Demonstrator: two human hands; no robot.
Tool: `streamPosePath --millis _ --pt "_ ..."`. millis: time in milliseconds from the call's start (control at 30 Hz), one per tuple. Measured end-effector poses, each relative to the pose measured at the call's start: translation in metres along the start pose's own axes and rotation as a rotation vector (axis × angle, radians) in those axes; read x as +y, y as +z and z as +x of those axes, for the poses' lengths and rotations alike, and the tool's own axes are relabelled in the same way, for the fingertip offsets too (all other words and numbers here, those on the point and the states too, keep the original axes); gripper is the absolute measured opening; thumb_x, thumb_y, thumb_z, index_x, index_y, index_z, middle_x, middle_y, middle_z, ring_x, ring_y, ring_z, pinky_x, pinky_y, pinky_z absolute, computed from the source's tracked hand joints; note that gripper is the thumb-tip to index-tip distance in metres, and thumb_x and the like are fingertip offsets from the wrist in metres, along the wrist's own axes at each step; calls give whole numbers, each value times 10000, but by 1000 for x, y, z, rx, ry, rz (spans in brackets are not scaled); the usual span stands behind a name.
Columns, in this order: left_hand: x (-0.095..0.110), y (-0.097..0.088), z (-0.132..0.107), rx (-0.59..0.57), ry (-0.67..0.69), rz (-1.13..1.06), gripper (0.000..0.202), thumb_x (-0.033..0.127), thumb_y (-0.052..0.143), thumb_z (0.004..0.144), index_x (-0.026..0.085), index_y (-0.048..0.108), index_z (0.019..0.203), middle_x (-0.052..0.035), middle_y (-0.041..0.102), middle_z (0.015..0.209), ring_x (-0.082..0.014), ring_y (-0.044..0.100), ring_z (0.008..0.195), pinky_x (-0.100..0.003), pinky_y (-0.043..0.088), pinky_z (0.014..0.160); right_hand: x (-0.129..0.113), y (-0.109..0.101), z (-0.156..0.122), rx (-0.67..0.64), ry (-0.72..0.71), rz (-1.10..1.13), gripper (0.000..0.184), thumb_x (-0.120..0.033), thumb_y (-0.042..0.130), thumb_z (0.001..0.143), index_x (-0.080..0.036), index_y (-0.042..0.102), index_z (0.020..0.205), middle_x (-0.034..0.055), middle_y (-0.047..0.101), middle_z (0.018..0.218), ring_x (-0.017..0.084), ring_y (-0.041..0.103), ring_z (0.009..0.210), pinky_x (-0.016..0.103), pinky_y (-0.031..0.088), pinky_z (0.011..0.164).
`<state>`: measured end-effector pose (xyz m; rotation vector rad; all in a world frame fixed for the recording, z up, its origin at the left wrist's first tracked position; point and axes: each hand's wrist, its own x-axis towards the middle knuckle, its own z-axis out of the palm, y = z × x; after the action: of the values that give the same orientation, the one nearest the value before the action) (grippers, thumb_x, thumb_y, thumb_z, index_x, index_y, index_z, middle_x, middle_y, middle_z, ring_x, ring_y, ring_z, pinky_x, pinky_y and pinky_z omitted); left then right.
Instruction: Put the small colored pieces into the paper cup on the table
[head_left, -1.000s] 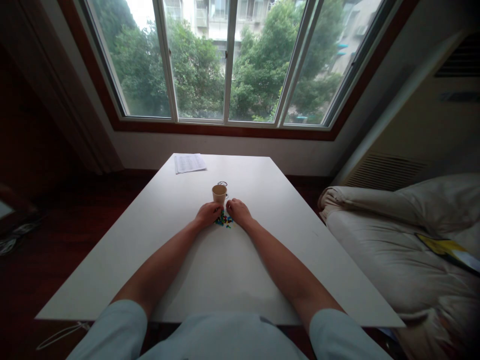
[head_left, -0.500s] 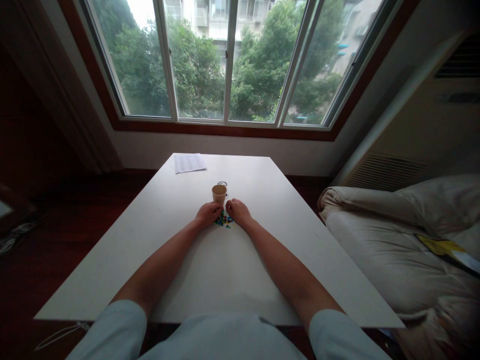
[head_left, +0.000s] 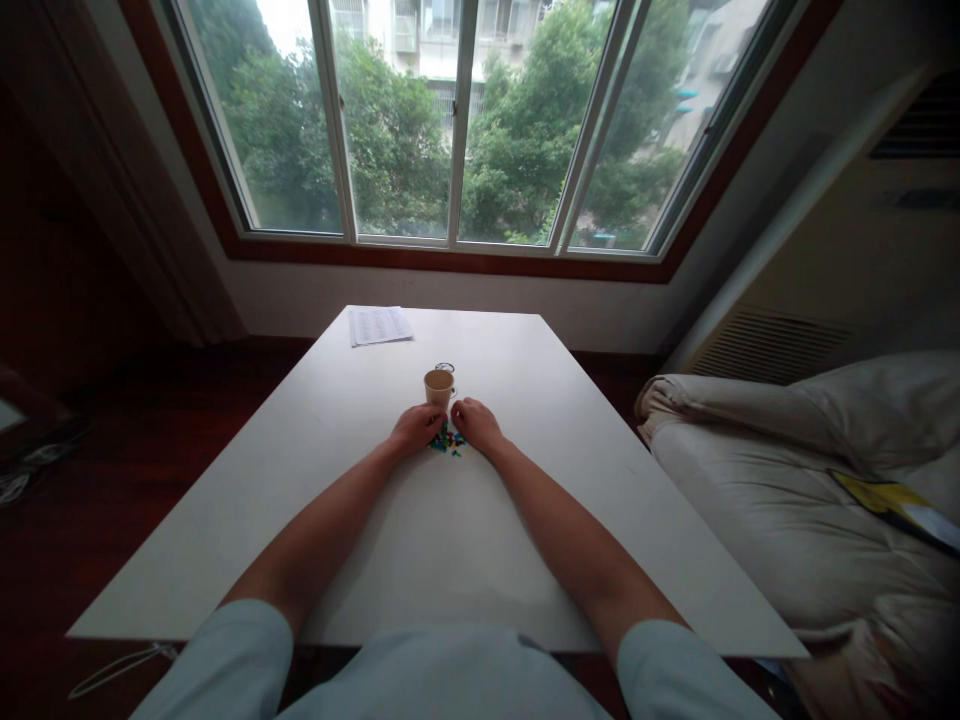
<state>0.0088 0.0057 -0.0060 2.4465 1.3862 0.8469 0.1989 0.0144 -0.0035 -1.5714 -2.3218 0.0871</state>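
Observation:
A brown paper cup [head_left: 439, 384] stands upright toward the far part of the white table. Just in front of it lies a small pile of tiny coloured pieces [head_left: 449, 441], blue, green, red and yellow, too small to name more exactly. My left hand [head_left: 418, 427] rests at the pile's left side, close to the cup's base, with its fingers curled closed. On the pile's right side my right hand [head_left: 478, 422] is closed too, its fingertips turned inward toward the left hand. Whatever either hand pinches is hidden or too small to make out.
The white table [head_left: 450, 560] extends before me. Printed papers [head_left: 380, 326] lie at its far left corner. A thin dark loop [head_left: 445, 366] sits behind the cup. A pale sofa [head_left: 750, 450] stands to the right, and a window [head_left: 457, 130] is beyond the table.

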Motion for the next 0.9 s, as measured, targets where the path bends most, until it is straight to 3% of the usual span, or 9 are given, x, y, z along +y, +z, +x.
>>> streamPosePath --millis 900 --pt "-1 0 0 -13 12 12 210 280 539 898 232 742 918 -32 710 910 -144 639 805 -239 478 741 0 0 -1 -5 5 34 195 -274 496 970 -225 678 1020 50 620 1000 151 556 926 230 385 789"
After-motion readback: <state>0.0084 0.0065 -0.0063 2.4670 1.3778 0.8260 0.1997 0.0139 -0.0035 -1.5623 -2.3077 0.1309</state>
